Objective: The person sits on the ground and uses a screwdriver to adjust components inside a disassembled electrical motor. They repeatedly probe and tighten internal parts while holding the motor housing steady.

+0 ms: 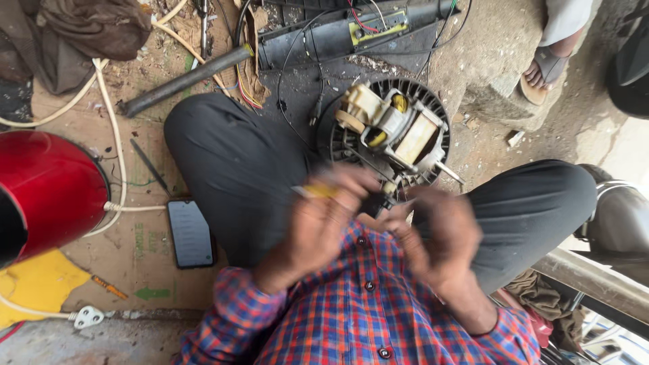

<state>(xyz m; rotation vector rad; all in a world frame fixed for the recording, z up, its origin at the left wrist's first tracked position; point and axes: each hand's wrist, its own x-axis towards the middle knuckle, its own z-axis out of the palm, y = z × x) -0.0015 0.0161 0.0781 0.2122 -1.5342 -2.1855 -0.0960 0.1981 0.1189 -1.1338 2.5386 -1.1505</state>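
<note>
**Motor assembly worked on above crossed legs**

A small electric motor [392, 132], with cream plastic parts and a copper-coloured winding, is seen mounted on a round black ribbed housing [338, 145] that is propped between the knees of the seated person. The left hand [318, 226] is curled around a yellow-handled tool [318, 192], gripped near its top; the tool's type cannot be made out because of blur. The right hand [436, 233] is held just beside it, fingers bent inward close to the lower edge of the housing; whether anything is gripped there cannot be told. Both hands are blurred. A dark phone [190, 233] is laid on the cardboard [138, 253] to the left, near a red rounded casing [47, 189] and a white cable [115, 149]. A grey metal pipe [186, 80] is laid further up.
</note>
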